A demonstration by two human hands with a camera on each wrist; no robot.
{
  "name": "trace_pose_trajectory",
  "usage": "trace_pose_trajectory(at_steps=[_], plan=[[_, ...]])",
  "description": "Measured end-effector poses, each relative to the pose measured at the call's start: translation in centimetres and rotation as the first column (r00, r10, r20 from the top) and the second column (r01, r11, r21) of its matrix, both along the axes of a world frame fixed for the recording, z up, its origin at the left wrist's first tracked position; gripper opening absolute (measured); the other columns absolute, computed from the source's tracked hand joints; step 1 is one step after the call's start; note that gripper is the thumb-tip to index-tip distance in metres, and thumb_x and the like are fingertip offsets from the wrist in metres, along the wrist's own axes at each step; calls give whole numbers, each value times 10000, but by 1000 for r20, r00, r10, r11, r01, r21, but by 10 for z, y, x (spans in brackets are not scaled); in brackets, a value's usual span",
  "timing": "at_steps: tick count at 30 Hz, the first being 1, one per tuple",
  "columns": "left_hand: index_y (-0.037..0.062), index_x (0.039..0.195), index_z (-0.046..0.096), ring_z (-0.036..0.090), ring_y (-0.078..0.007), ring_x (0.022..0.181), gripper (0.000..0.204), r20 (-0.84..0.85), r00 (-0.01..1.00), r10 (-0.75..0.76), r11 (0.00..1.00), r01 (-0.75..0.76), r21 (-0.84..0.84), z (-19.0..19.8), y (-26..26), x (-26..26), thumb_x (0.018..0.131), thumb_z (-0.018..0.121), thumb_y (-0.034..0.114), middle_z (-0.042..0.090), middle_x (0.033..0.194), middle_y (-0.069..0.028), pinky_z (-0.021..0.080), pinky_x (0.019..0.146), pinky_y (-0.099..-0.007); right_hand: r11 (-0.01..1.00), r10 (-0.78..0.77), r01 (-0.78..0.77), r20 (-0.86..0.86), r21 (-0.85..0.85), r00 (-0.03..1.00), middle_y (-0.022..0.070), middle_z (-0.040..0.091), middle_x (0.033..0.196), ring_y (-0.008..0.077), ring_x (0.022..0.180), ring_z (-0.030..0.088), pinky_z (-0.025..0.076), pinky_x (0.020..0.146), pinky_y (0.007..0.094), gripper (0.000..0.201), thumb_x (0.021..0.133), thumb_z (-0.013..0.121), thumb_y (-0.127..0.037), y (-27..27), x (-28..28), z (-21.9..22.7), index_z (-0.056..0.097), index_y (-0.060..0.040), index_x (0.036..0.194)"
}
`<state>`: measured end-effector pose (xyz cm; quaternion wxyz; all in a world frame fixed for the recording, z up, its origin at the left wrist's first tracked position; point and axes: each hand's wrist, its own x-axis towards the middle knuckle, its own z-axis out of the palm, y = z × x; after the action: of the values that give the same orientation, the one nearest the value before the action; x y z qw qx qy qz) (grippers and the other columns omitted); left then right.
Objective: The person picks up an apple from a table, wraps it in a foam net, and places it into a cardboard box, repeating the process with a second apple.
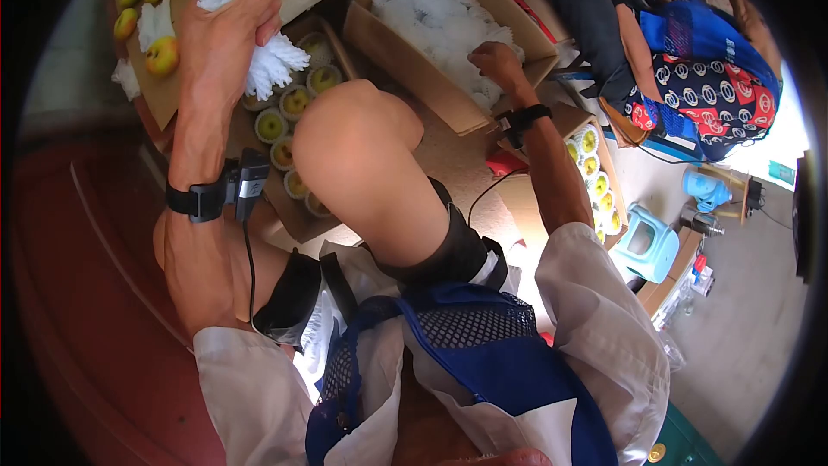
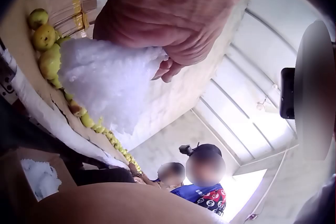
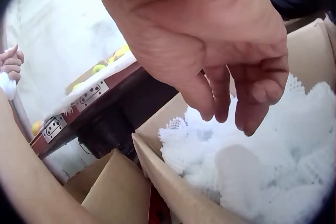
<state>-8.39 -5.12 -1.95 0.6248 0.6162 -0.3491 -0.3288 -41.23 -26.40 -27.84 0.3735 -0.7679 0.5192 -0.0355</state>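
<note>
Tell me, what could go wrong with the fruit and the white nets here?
1. The left hand grips a foam net out over the box of wrapped fruit; it might slip and drop.
2. The right hand hovers over the box of nets with loosely curled fingers, so it might grab several at once.
3. The raised knee sits close to the fruit box and might bump it.

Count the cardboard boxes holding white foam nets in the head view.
1: the open box under the right hand, filled with foam nets. Other boxes hold fruit; more could be hidden.
</note>
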Motion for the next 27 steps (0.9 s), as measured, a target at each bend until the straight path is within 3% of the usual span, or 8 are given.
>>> trace_pose_trajectory(at_steps=[5, 8, 12, 15, 18, 21, 24, 27], plan=[[69, 891, 638, 354, -80, 568, 234, -38, 999, 4, 1000, -5, -10, 4, -3, -6, 915, 804, 231, 429, 658, 50, 312, 556, -252, 990, 127, -141, -334, -16, 934, 165, 744, 878, 250, 719, 705, 548, 722, 372, 477, 847, 742, -378, 21, 11, 3, 730, 42, 1074], [85, 810, 611, 346, -81, 559, 247, -64, 998, -15, 1000, 13, -24, 1, -4, -1, 911, 804, 201, 416, 641, 52, 312, 552, -255, 996, 74, -81, -172, -32, 982, 189, 737, 876, 314, 767, 713, 549, 737, 408, 444, 812, 740, -347, 20, 5, -12, 736, 44, 1023], [110, 713, 556, 356, -79, 548, 318, -34, 998, -50, 999, 49, -25, 0, -3, 5, 899, 805, 176, 409, 617, 52, 309, 543, -263, 988, -101, 77, 179, 136, 979, 175, 723, 881, 225, 702, 711, 550, 674, 357, 453, 842, 725, -217, 15, -1, 10, 682, 117, 1146], [87, 728, 639, 472, -92, 538, 296, -31, 999, 43, 990, -38, 132, 4, -3, 3, 929, 778, 254, 549, 609, 20, 358, 507, -273, 963, -194, 115, 335, 243, 922, 156, 722, 949, 219, 728, 713, 527, 648, 332, 492, 876, 709, -224, 14, -1, 21, 645, 114, 1228], [103, 696, 548, 381, -83, 543, 329, 2, 996, -84, 996, 84, 22, -1, -5, 7, 888, 804, 175, 428, 602, 41, 317, 541, -274, 957, -232, 146, 365, 249, 902, 143, 717, 1000, 193, 761, 714, 483, 624, 293, 505, 912, 685, -241, 26, 7, 56, 619, 102, 1277], [77, 766, 640, 453, -91, 536, 223, 48, 989, -140, 988, 137, 68, -7, -5, 10, 871, 803, 187, 539, 618, 16, 332, 511, -282, 960, -215, 109, 431, 259, 876, 112, 715, 1006, 153, 803, 703, 442, 621, 265, 496, 928, 673, -257, 34, 25, 84, 622, 66, 1301], [73, 779, 621, 457, -88, 537, 265, 29, 993, -113, 979, 106, 172, -5, -5, 0, 874, 803, 240, 512, 603, 8, 336, 516, -281, 966, -172, 47, 495, 255, 852, 76, 715, 976, 121, 804, 670, 438, 633, 260, 453, 930, 677, -265, 46, 51, 125, 658, 23, 1278], [48, 884, 665, 519, -84, 571, 250, 57, 982, -182, 957, 164, 241, -3, -4, -2, 863, 818, 245, 610, 674, -18, 383, 526, -259, 976, -24, -95, 526, 198, 850, -11, 692, 937, 72, 816, 630, 407, 663, 244, 428, 957, 669, -313, 50, 74, 154, 667, -33, 1280]])
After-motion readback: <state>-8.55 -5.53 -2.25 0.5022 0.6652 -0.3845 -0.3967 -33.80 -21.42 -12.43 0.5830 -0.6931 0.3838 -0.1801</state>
